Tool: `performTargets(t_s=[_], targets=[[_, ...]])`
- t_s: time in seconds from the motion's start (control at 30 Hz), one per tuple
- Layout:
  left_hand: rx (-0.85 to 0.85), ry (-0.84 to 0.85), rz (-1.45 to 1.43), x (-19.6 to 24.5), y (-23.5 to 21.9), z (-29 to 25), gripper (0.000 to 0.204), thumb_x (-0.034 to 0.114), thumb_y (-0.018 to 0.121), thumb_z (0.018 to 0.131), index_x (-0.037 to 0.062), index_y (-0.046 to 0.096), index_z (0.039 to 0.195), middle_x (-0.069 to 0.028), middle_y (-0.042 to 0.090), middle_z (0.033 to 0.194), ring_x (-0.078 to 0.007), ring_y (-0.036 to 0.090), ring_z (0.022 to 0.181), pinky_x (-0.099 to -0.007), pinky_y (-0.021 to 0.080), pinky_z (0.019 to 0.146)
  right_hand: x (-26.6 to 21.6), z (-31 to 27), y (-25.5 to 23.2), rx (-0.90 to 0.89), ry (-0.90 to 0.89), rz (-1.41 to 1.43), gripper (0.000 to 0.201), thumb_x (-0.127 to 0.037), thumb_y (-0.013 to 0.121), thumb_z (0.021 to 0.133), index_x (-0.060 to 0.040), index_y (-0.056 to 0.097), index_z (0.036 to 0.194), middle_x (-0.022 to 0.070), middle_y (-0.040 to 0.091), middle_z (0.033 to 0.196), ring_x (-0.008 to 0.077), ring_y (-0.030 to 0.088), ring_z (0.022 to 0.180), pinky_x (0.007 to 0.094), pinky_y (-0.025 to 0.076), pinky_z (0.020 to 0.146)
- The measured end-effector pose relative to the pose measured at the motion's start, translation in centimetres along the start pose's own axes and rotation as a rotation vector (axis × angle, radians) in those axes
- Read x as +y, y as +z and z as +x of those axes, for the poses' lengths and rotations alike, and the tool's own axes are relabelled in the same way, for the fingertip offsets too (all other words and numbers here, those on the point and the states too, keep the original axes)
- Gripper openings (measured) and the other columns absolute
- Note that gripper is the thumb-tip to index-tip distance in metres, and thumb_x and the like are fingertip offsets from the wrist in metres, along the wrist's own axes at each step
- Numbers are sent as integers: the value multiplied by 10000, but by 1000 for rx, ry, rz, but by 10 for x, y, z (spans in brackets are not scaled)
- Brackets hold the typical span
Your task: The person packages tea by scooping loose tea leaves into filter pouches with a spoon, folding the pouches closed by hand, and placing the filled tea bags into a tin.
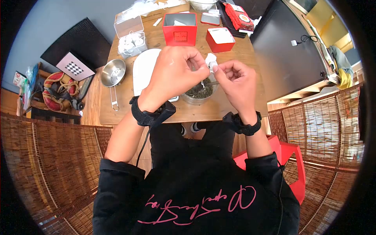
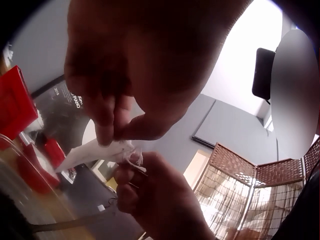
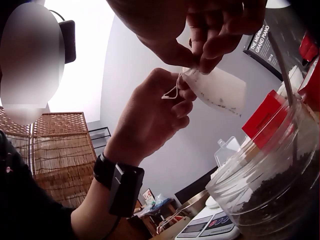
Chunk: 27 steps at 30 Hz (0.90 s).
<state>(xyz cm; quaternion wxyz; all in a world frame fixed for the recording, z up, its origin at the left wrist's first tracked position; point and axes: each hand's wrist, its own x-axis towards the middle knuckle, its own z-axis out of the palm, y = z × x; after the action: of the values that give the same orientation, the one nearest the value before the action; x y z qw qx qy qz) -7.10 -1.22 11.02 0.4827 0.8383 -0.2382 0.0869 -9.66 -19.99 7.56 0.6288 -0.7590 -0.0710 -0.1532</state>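
Above the jar, near its rim, a white bag is pinched at its neck by both the left hand and the right hand, fingertips close together; which fingers hold the string cannot be told. Dark specks show through the bag. Step in hand, as judged: gathering the neck and drawing the string. Next move probably calls for one steady pinch while the other hand pulls evenly. Below: glass jar of dried leaves, its spoon jutting up, a likely snag. Beyond: scale, metal pan, clear box, two red boxes.
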Motion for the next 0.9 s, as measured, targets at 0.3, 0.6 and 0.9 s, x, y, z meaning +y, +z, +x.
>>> performTargets(t_s=[0.3,0.6,0.9], targets=[[91,170,152,-1,8,-10,132,126,750,716,30,671,761,-77,668,676,-157,590,560,-291,466,546,6,6,-3,40,-86,-213,159,-123,777,821,11,703,779,-30,621,622,11,497,544,218,393,503],[37,307,189,-17,14,-8,709,223,905,640,119,679,1304,-100,739,1052,-231,641,718,-354,542,699,6,7,-8,-162,53,60,102,-79,750,867,-3,694,827,-68,615,668,-26,451,556,182,329,498],[20,358,284,-22,12,-8,498,207,893,673,90,737,1131,-86,740,915,-205,643,658,-327,525,617,7,6,-13,-147,45,-23,130,-105,767,861,-3,700,817,-70,617,668,-32,411,547,185,293,489]])
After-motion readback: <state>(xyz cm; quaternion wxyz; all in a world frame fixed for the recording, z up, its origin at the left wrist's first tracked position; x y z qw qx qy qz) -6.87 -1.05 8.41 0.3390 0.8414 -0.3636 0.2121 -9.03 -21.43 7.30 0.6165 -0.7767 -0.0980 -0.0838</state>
